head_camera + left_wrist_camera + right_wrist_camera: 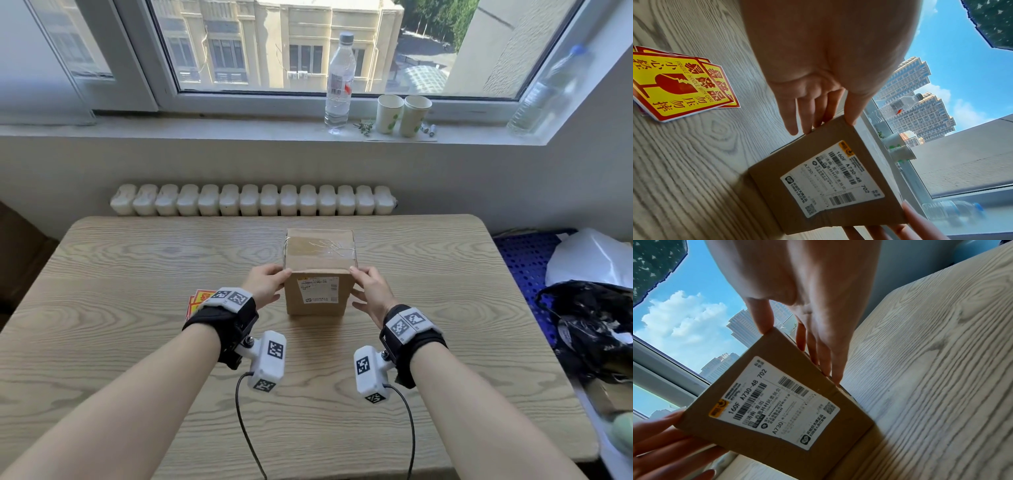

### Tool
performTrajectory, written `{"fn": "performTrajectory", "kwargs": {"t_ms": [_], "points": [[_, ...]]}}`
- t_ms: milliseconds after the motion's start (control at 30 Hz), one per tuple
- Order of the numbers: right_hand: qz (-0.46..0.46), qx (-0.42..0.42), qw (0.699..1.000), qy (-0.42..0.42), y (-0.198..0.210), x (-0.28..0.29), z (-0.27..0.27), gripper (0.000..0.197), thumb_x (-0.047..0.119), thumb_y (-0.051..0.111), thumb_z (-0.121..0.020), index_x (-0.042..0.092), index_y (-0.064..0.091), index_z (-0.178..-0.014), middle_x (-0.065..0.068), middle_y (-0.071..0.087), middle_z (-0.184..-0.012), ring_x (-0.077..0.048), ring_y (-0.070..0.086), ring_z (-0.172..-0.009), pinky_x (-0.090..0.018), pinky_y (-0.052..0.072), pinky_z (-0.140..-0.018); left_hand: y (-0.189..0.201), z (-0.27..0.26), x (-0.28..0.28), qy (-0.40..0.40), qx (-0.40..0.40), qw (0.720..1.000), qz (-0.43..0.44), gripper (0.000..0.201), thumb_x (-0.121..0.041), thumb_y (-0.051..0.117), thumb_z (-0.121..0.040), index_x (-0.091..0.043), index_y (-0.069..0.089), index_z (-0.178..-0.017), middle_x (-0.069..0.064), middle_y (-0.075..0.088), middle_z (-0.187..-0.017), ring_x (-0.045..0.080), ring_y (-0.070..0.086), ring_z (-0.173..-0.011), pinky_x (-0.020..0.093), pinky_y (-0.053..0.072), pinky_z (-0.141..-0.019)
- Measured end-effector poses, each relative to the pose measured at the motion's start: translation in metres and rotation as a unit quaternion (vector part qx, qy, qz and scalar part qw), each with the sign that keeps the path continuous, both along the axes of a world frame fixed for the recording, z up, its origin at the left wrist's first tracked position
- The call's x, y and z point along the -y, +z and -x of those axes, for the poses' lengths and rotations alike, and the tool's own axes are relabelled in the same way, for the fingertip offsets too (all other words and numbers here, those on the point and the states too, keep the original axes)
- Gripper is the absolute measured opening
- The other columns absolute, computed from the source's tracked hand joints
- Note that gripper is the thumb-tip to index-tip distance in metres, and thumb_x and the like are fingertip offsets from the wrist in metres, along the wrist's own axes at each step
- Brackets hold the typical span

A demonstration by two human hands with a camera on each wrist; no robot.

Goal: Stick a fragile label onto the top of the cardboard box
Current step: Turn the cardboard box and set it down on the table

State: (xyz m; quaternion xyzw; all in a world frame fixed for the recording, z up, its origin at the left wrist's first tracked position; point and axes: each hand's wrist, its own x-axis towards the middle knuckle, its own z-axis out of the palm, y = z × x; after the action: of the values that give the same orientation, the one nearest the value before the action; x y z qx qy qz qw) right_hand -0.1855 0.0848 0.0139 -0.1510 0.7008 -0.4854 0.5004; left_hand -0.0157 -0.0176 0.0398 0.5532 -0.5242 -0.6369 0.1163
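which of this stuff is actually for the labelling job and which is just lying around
For the job: cardboard box; stack of fragile labels; left hand and right hand, against the box's sides.

Just lying about: water bottle and paper cups on the windowsill; radiator; black bag.

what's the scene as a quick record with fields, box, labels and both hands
box: cardboard box on the wooden table, shipping label on its near side
box top: clear tape, no sticker yet
fragile labels: stacked on the table, left of the box
left hand: straight fingers on box's left side, thumb at top corner
right hand: mirrors it on the right side
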Motion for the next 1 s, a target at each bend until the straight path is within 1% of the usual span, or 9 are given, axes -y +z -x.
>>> {"fn": "performTrajectory", "kwargs": {"t_ms": [133,233,333,400,466,600,700,833,1000], "points": [[-0.009,-0.059,0.998,0.018,0.002,-0.001,0.002,0.044,0.031,0.051,-0.093,0.009,0.044,-0.13,-0.009,0.051,-0.134,-0.027,0.048,-0.124,-0.042,0.038,-0.1,0.0,-0.005,-0.001,-0.041,0.028,0.998,0.038,0.047,-0.02,0.053,-0.093,-0.002,0.045,-0.135,0.017,0.054,-0.135,0.026,0.052,-0.122,0.037,0.041,-0.102],[-0.004,-0.137,0.99,0.034,0.004,0.001,0.004,0.05,0.026,0.055,-0.091,0.007,0.041,-0.136,-0.015,0.047,-0.141,-0.026,0.046,-0.128,-0.039,0.037,-0.105,0.002,-0.011,0.0,-0.074,0.064,0.991,0.093,0.052,-0.026,0.056,-0.091,-0.002,0.044,-0.136,0.018,0.051,-0.139,0.027,0.048,-0.128,0.04,0.039,-0.109],[-0.007,-0.236,0.97,0.063,0.013,0.002,0.005,0.06,0.031,0.058,-0.088,0.012,0.035,-0.14,-0.013,0.042,-0.146,-0.026,0.041,-0.133,-0.041,0.035,-0.11,0.003,-0.017,0.003,-0.105,0.108,0.978,0.144,0.052,-0.031,0.056,-0.09,-0.003,0.048,-0.133,0.015,0.052,-0.139,0.025,0.048,-0.13,0.041,0.037,-0.111],[-0.009,-0.305,0.948,0.09,0.023,0.004,0.004,0.059,0.033,0.057,-0.088,0.015,0.035,-0.14,-0.01,0.043,-0.146,-0.025,0.041,-0.132,-0.041,0.036,-0.108,0.004,-0.022,0.006,-0.128,0.157,0.96,0.195,0.044,-0.026,0.052,-0.092,-0.005,0.052,-0.131,0.014,0.055,-0.137,0.025,0.049,-0.128,0.039,0.038,-0.11],[-0.004,-0.371,0.92,0.126,0.034,0.009,0.001,0.055,0.032,0.055,-0.089,0.015,0.037,-0.138,-0.008,0.044,-0.144,-0.025,0.042,-0.131,-0.04,0.036,-0.106,0.006,-0.03,0.011,-0.147,0.232,0.927,0.255,0.039,-0.018,0.048,-0.093,-0.009,0.053,-0.131,0.014,0.055,-0.137,0.028,0.05,-0.127,0.036,0.039,-0.107],[0.028,-0.453,0.869,0.197,0.046,0.024,-0.016,0.052,0.03,0.053,-0.09,0.012,0.039,-0.137,-0.007,0.042,-0.145,-0.023,0.041,-0.131,-0.038,0.034,-0.108,0.008,-0.056,0.019,-0.163,0.315,0.885,0.302,0.043,-0.011,0.044,-0.091,-0.015,0.05,-0.132,0.019,0.059,-0.13,0.034,0.054,-0.121,0.039,0.043,-0.102],[0.049,-0.489,0.838,0.237,0.052,0.039,-0.036,0.052,0.031,0.052,-0.09,0.013,0.039,-0.137,-0.006,0.041,-0.146,-0.023,0.039,-0.133,-0.039,0.032,-0.112,0.01,-0.081,0.025,-0.158,0.337,0.873,0.315,0.045,-0.009,0.044,-0.089,-0.015,0.05,-0.133,0.018,0.058,-0.133,0.034,0.054,-0.121,0.041,0.043,-0.103],[0.08,-0.515,0.798,0.302,0.061,0.062,-0.076,0.052,0.028,0.052,-0.091,0.01,0.039,-0.138,-0.007,0.043,-0.145,-0.021,0.039,-0.134,-0.038,0.034,-0.112,0.011,-0.116,0.035,-0.151,0.363,0.864,0.313,0.046,-0.007,0.042,-0.091,-0.013,0.045,-0.136,0.015,0.053,-0.139,0.03,0.05,-0.126,0.039,0.041,-0.106],[0.073,-0.514,0.777,0.355,0.054,0.087,-0.131,0.05,0.027,0.051,-0.091,0.011,0.039,-0.137,-0.006,0.044,-0.143,-0.022,0.043,-0.131,-0.037,0.036,-0.109,0.003,-0.159,0.05,-0.16,0.381,0.861,0.296,0.045,-0.009,0.04,-0.093,-0.014,0.043,-0.138,0.014,0.05,-0.141,0.029,0.048,-0.128,0.04,0.04,-0.106]]}}
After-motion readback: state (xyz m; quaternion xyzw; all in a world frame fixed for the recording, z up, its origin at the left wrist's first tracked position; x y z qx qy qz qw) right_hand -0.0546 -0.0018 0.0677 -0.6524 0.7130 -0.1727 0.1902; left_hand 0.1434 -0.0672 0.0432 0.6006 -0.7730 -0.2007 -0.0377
